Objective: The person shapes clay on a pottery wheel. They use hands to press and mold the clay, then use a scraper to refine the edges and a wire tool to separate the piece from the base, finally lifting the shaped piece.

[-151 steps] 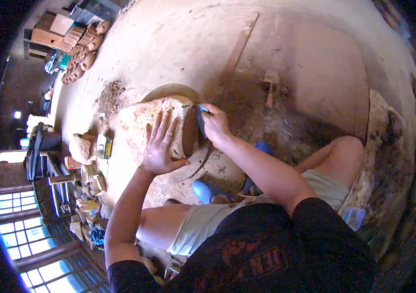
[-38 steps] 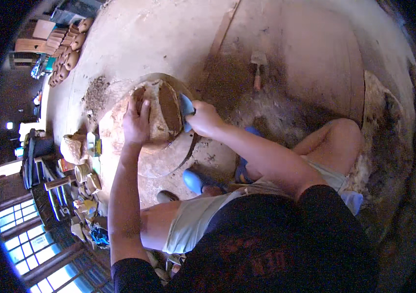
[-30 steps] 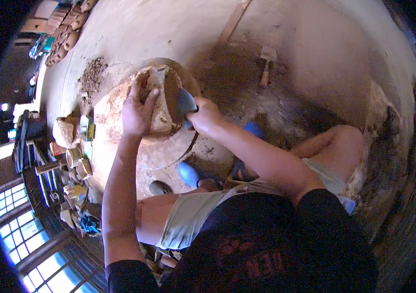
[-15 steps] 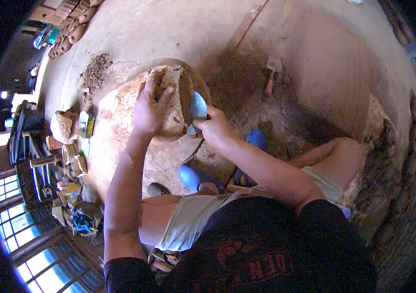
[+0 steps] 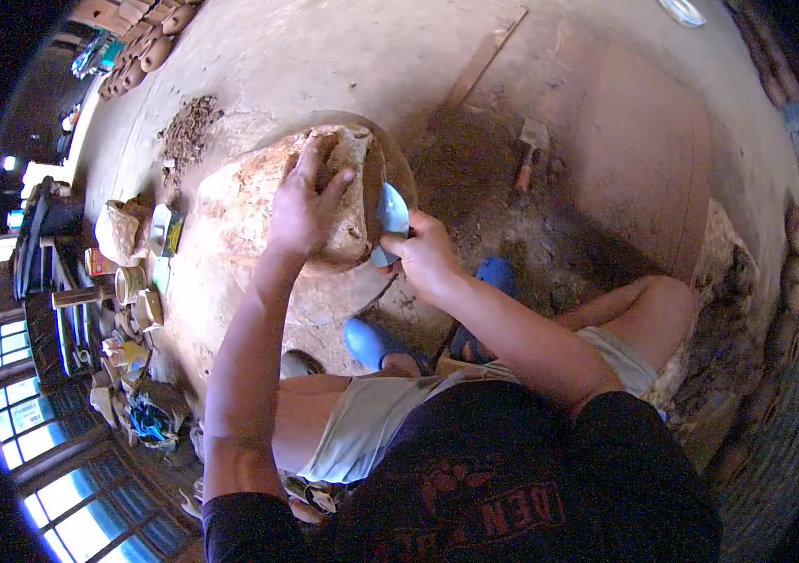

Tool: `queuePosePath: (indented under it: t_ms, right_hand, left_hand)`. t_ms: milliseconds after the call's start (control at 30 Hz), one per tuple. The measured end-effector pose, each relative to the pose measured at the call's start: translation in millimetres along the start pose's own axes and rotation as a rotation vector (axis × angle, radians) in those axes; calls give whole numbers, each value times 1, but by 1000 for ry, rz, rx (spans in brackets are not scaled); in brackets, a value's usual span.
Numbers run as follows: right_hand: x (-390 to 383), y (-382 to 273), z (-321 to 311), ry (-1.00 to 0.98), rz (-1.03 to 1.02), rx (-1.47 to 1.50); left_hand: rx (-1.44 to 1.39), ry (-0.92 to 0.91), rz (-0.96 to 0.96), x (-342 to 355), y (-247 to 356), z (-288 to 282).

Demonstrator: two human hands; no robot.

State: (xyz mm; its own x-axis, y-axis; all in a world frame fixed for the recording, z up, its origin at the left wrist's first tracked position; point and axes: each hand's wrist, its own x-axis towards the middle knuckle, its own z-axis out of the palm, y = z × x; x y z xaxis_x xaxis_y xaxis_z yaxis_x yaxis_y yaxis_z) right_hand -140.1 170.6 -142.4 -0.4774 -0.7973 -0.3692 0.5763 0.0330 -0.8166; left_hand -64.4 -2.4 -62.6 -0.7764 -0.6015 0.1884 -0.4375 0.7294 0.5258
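Note:
A bulky, pale plaster-like block (image 5: 248,192) with rust-brown stains lies on its side on the floor ahead of me. Brown clay (image 5: 374,192) lines its right end. My left hand (image 5: 304,208) rests on top of the block near that end, palm down with fingers apart. Gripped in my right hand (image 5: 432,258) is a light blue, curved scraper (image 5: 393,210); its edge is against or very close to the clay face. The contact line itself is hidden. Behind and beneath the block shows the edge of a round base (image 5: 402,174).
A trowel (image 5: 534,137) lies on the floor to the right, near a long wooden strip (image 5: 489,58) and a brown flat patch (image 5: 643,141). Crumbled clay (image 5: 190,131) is heaped at left. Tubs and a white sack (image 5: 120,233) line the left side. Blue clogs (image 5: 368,343) are close by me.
The whole view has shifted slightly, so the block and floor objects sit a little to the right. Both hands keep nearly the same places on the block and scraper.

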Motion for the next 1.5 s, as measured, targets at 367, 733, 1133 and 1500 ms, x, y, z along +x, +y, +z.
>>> queuePosePath:
  t_ms: [367,733,1133,1500]
  right_hand:
    - [-17,-6,11,25,124,192]
    - [-7,-142,21,-42,-453,47]
    - [4,-68,-30,82,-466,-161]
    - [37,-19,-24,314,-788,-749]
  left_hand:
    - [112,-68,21,-5,7,-6]
    - [-429,-60,-107,-20,-1,-20]
    - [-589,227,-78,-34,31,-27]
    - [-77,49,-176,-32,-3,-13]
